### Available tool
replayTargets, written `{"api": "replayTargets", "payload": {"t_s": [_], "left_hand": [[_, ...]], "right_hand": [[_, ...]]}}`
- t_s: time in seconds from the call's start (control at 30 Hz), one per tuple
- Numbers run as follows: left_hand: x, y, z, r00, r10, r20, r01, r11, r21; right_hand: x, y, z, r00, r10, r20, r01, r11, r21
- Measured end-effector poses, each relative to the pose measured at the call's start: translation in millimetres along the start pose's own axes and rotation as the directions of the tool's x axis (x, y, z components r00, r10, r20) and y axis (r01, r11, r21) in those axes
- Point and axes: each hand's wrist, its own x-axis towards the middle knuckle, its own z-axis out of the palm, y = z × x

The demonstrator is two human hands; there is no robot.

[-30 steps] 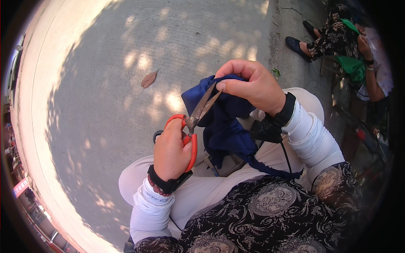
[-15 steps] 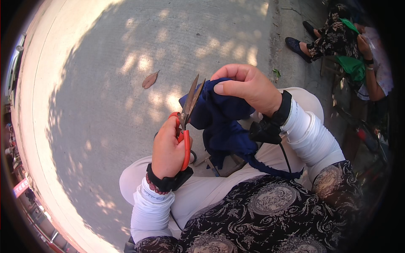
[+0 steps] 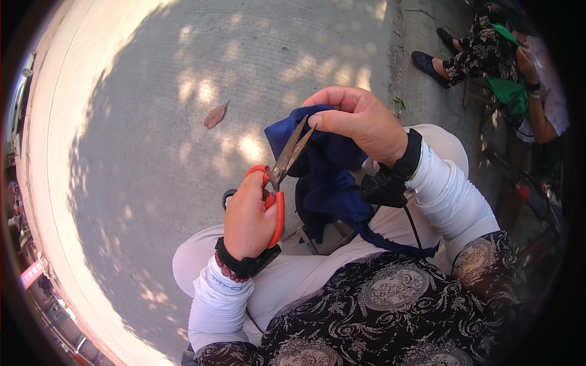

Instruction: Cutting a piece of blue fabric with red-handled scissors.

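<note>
Scissors (image 3: 282, 169), one pair: red-handled, blades parted, points angled up toward the right thumb; handles held in the closed grip of the left hand (image 3: 247, 218). Cloth (image 3: 332, 194), dark blue, bunched: upper edge pinched in the grip of the right hand (image 3: 369, 121), remainder hanging below it, a lower strip lying across the pale trousers (image 3: 287, 274). Blades overlap the cloth in view; whether they bite into it, cannot tell. Wristbands (image 3: 410, 160), two, black, one per wrist. Leaf (image 3: 216, 115), one, brown, on grey pavement (image 3: 152, 152). Second person (image 3: 482, 46), upper right, with green cloth (image 3: 510, 96).
</note>
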Motion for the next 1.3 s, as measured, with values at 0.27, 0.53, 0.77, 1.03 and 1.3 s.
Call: {"api": "replayTargets", "payload": {"t_s": [0.27, 0.53, 0.77, 1.03, 1.3], "left_hand": [[2.4, -1.1, 0.9, 1.0, -0.008, 0.013, 0.008, 1.0, 0.01], [1.8, 3.0, 1.0, 1.0, 0.008, 0.012, -0.009, 1.0, 0.024], [0.8, 1.2, 2.8, 1.0, 0.01, -0.003, -0.01, 0.999, 0.031], [0.1, -2.1, 8.7, 1.0, -0.007, -0.017, 0.006, 0.997, -0.073], [-0.4, -1.8, 8.5, 1.0, -0.023, -0.008, 0.022, 0.991, -0.13]], "right_hand": [[0.0, -3.3, 4.2, 1.0, 0.008, -0.009, -0.008, 0.999, -0.053], [-1.5, -0.8, 3.8, 1.0, -0.01, 0.001, 0.01, 0.999, -0.05], [-2.0, -0.6, 6.3, 0.999, -0.013, -0.03, 0.011, 0.997, -0.079], [-2.6, -1.3, 5.6, 0.999, 0.023, 0.026, -0.023, 0.999, -0.025], [-3.7, 0.8, 4.1, 0.998, 0.027, 0.051, -0.029, 0.999, 0.041]]}}
